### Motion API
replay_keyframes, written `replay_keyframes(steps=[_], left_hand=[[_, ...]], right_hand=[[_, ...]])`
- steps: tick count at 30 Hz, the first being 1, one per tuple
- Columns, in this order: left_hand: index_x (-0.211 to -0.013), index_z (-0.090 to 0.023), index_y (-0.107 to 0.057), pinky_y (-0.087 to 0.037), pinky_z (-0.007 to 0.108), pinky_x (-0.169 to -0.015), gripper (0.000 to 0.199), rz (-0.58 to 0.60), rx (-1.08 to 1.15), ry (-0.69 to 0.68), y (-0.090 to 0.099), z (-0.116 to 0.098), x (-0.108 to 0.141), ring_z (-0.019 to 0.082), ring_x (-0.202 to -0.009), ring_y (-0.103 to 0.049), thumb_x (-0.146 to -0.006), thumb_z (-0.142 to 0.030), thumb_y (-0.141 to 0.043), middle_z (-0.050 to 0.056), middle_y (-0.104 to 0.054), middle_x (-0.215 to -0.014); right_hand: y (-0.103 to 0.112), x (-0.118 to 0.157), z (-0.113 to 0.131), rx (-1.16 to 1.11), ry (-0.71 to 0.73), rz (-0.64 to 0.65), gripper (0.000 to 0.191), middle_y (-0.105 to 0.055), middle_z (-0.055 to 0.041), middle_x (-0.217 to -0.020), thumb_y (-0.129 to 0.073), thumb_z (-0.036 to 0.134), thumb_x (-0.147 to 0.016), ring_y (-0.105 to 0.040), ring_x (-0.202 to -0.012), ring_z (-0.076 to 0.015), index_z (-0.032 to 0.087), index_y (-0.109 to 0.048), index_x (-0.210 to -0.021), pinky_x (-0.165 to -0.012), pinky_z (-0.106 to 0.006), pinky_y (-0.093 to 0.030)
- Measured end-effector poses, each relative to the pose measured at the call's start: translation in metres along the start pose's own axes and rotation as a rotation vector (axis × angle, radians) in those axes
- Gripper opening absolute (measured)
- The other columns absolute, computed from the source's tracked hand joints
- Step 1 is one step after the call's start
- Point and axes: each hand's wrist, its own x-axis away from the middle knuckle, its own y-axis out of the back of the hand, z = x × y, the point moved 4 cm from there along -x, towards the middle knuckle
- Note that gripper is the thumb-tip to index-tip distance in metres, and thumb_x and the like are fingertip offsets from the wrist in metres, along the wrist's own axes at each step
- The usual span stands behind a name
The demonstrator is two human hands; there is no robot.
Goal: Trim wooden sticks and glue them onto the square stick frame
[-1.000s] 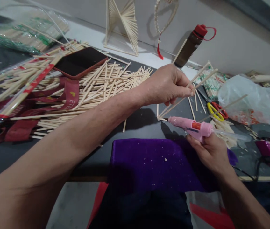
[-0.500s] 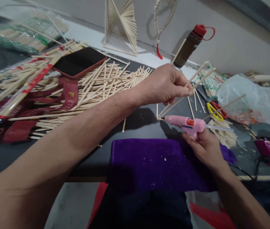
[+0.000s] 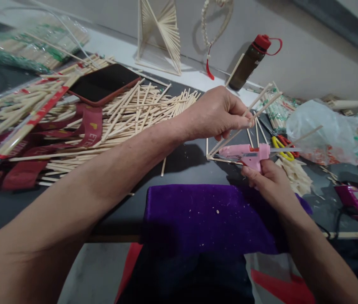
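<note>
Thin wooden sticks (image 3: pixel 267 106) pinched between thumb and fingertips of left hand (image 3: pixel 225 112), right of frame centre. Pink glue gun (image 3: pixel 254 159) gripped by right hand (image 3: pixel 270 182) just below, nozzle held near sticks' lower ends. Stick pile (image 3: pixel 153 109) seen centre-left.

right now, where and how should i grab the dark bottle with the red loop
Probably around the long, straight body of the bottle, coming from the front right: the wall backs it, a thin stick slants close by on its left, and the red loop juts rightward higher up, leaving the body graspable.
</note>
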Motion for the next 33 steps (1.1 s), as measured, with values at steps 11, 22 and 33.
replay_keyframes(steps=[11,22,33], left_hand=[[-0.073,-0.01,-0.071,-0.038,0.018,-0.043,0.009,0.0,0.01,0.032,0.001,0.0,-0.001,0.004,-0.043,-0.048,-0.077,-0.017,-0.068,0.001,-0.063,-0.061],[-0.078,-0.013,-0.075,-0.042,0.02,-0.045,0.012,0.005,-0.075,0.013,0.003,-0.002,0.0,0.005,-0.04,-0.046,-0.079,-0.017,-0.064,0.0,-0.06,-0.053],[-0.077,-0.014,-0.075,-0.039,0.019,-0.045,0.014,0.006,-0.141,0.011,0.004,-0.003,0.0,0.005,-0.04,-0.046,-0.079,-0.024,-0.065,0.0,-0.059,-0.053]], right_hand=[[0.01,0.017,-0.002,-0.029,-0.019,0.021,0.034,-0.05,0.0007,-0.054,-0.064,0.047,-0.083,-0.043,-0.047,-0.0123,0.019,-0.055,-0.066,-0.044,-0.026,-0.029],[0.009,0.031,-0.001,-0.549,-0.149,0.012,0.017,-0.066,-0.001,-0.068,-0.065,0.035,-0.085,-0.054,-0.055,-0.0107,0.018,-0.065,-0.09,-0.051,-0.022,-0.039],[0.005,0.036,0.0,-0.955,-0.222,0.024,0.02,-0.07,-0.0043,-0.083,-0.065,0.031,-0.085,-0.058,-0.056,-0.0099,0.017,-0.063,-0.1,-0.05,-0.021,-0.045]])
